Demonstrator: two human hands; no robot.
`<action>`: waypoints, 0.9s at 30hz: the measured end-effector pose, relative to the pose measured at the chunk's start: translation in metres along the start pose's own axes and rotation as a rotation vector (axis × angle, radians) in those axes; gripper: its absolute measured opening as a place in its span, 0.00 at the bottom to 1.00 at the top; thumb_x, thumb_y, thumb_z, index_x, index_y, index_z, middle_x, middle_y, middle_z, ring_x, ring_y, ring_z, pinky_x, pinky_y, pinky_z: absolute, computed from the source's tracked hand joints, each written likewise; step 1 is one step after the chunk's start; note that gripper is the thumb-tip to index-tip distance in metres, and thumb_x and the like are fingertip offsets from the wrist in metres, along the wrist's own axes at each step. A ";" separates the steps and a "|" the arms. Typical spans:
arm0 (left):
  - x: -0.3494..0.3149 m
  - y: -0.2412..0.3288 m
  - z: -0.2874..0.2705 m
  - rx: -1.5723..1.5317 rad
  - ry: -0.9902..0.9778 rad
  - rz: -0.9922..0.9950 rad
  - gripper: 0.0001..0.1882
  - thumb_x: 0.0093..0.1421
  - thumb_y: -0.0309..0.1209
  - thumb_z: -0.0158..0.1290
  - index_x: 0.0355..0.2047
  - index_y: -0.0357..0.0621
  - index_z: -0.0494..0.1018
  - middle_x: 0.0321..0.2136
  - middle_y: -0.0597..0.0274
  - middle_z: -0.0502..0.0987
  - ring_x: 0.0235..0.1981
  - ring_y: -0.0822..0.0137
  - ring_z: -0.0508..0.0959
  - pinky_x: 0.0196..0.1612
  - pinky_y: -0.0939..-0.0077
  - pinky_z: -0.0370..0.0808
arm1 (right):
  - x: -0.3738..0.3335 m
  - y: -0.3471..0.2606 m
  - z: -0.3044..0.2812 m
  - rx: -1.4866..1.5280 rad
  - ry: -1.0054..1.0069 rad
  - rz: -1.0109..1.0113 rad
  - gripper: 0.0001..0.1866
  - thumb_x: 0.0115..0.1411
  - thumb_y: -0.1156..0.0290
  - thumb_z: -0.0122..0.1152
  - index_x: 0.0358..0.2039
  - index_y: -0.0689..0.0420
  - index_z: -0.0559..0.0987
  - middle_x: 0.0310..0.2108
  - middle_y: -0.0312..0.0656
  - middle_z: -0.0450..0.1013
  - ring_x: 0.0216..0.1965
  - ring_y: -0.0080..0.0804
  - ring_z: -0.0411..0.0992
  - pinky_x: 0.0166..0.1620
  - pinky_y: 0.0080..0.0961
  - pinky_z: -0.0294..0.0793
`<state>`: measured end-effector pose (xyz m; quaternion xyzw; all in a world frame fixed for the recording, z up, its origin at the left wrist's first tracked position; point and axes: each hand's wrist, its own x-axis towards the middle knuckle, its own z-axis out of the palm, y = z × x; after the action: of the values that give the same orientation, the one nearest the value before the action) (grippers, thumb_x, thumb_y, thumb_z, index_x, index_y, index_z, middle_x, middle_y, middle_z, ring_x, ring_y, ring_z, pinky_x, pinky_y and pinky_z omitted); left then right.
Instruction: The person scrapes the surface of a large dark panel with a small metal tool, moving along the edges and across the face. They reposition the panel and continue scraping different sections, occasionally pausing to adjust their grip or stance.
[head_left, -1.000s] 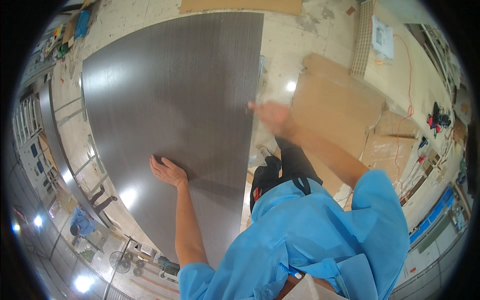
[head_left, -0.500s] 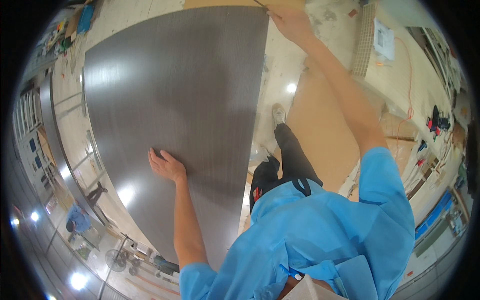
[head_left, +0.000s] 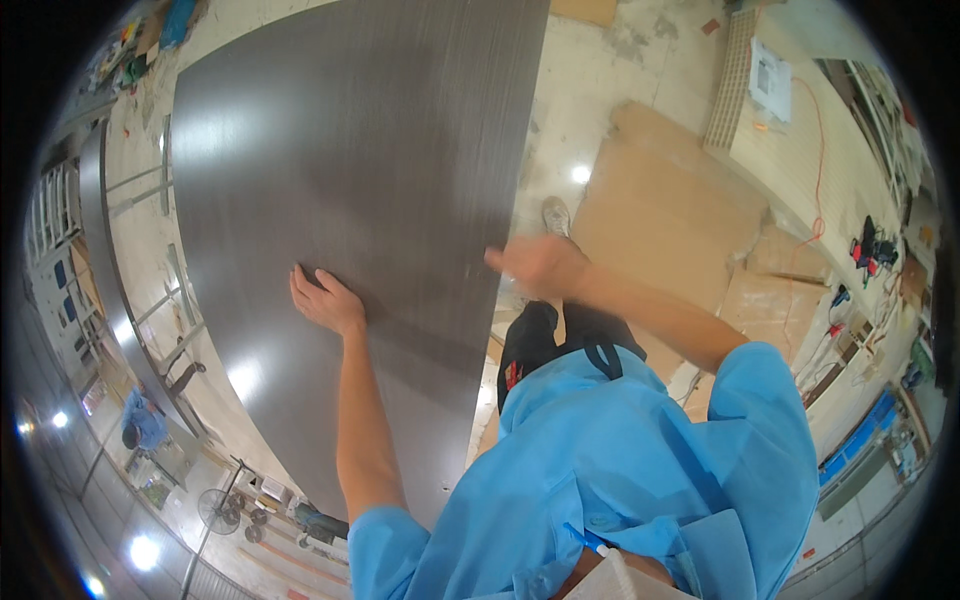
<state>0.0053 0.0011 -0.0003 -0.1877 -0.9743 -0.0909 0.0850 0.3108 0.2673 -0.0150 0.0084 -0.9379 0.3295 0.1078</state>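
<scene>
Rests left hand (head_left: 330, 300) on dark panel (head_left: 370, 150), lying flat ahead and leftward; fingers slightly parted, gripping nothing. Could skid on the glossy face under heavy leaning. Holds right hand (head_left: 542, 266) at panel's right edge, fingers curled, blurred; cannot tell whether grasping anything. Risks a scrape from any sharp edge, or slipping on cardboard (head_left: 670, 200).

Brown cardboard (head_left: 670, 205) lies beside a long pale platform (head_left: 785, 150).

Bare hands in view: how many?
2: left hand on the dark grey wood-grain panel; right hand, blurred, at its right edge. Hands of the distant blue-shirted co-worker too small to tell.
</scene>
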 end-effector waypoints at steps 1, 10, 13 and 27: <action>-0.001 0.000 0.000 0.013 -0.003 -0.013 0.30 0.78 0.46 0.42 0.72 0.40 0.66 0.72 0.47 0.65 0.74 0.46 0.62 0.74 0.46 0.62 | 0.010 0.022 -0.009 -0.108 -0.029 0.203 0.17 0.67 0.70 0.58 0.55 0.57 0.83 0.37 0.44 0.80 0.41 0.42 0.83 0.40 0.43 0.84; -0.003 0.008 -0.004 0.003 -0.007 -0.036 0.30 0.78 0.46 0.42 0.71 0.39 0.66 0.72 0.47 0.65 0.74 0.46 0.62 0.73 0.47 0.62 | 0.116 0.275 -0.140 -0.127 0.713 0.430 0.16 0.69 0.64 0.66 0.51 0.59 0.87 0.46 0.58 0.84 0.49 0.54 0.83 0.51 0.45 0.80; -0.003 0.008 -0.004 -0.003 -0.001 -0.025 0.30 0.78 0.46 0.43 0.71 0.39 0.67 0.72 0.48 0.66 0.74 0.46 0.63 0.73 0.47 0.63 | 0.104 0.248 -0.117 -0.089 0.719 0.415 0.16 0.70 0.65 0.66 0.51 0.61 0.86 0.45 0.57 0.84 0.46 0.56 0.84 0.49 0.44 0.81; -0.038 -0.030 0.006 -0.190 0.025 0.232 0.28 0.78 0.45 0.45 0.71 0.42 0.67 0.73 0.50 0.67 0.75 0.46 0.63 0.76 0.49 0.61 | -0.027 -0.027 0.067 -0.007 0.568 0.244 0.17 0.70 0.70 0.64 0.58 0.53 0.86 0.30 0.42 0.77 0.34 0.41 0.78 0.40 0.36 0.80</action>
<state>0.0276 -0.0384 -0.0181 -0.3050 -0.9320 -0.1744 0.0888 0.3264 0.2031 -0.0542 -0.1970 -0.8654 0.3262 0.3254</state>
